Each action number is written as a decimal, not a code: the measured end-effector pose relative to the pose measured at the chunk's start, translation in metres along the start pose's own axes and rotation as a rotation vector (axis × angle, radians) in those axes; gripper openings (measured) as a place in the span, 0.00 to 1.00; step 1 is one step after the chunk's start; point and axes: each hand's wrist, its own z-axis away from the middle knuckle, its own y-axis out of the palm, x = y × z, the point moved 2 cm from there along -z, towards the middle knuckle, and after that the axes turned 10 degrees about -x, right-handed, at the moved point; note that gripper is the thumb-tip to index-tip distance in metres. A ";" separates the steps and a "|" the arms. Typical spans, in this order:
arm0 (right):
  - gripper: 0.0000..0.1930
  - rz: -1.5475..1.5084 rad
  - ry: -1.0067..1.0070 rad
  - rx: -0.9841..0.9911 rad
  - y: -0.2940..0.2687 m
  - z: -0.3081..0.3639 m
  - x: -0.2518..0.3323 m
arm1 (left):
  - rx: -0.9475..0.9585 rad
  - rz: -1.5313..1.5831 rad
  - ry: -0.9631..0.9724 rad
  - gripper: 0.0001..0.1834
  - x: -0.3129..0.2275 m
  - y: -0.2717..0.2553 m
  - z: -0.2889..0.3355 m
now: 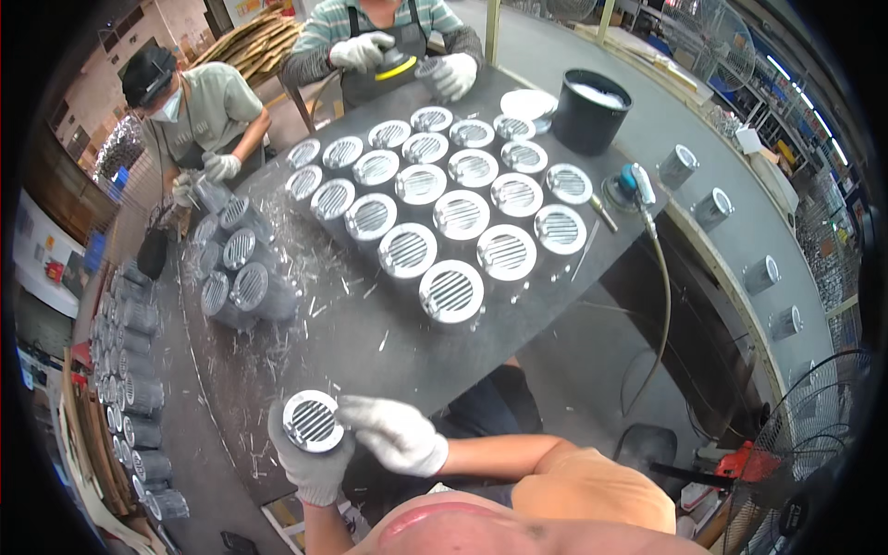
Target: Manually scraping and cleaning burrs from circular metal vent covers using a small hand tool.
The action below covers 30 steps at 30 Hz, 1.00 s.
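In my left hand (319, 472), in a whitish work glove, is a round slotted metal vent cap (313, 421), its grille facing up. The glove wraps around its side; the body below the rim is mostly hidden. My right hand (393, 433), also gloved, is beside the cap's right edge, fingers stretched toward the rim. Whether they touch it I cannot tell. Beyond my hands, several like vent caps (451, 291) stand upright in rows on the dark table (361, 324). A tighter cluster of them (250, 287) is at the left.
Two co-workers in gloves work at the far side; one holds a yellow-rimmed sander (396, 67). A black bucket (592, 111) and a hosed sander (634, 190) are at the table's right. More caps line a belt (731, 176). Shavings litter the tabletop; a fan (814, 444) stands lower right.
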 end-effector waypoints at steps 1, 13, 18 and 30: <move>0.21 -0.009 0.004 -0.025 -0.010 -0.002 -0.001 | 0.011 0.000 -0.009 0.57 0.000 -0.001 -0.001; 0.06 0.579 -0.010 -0.037 -0.080 -0.024 -0.010 | 0.157 -0.117 0.271 0.54 -0.023 0.004 -0.036; 0.08 0.460 0.227 -0.048 -0.084 -0.020 -0.025 | 0.327 -0.123 0.299 0.56 -0.021 0.003 -0.045; 0.10 0.503 0.449 0.166 -0.102 -0.026 0.000 | 0.362 0.004 0.389 0.54 -0.041 0.011 -0.051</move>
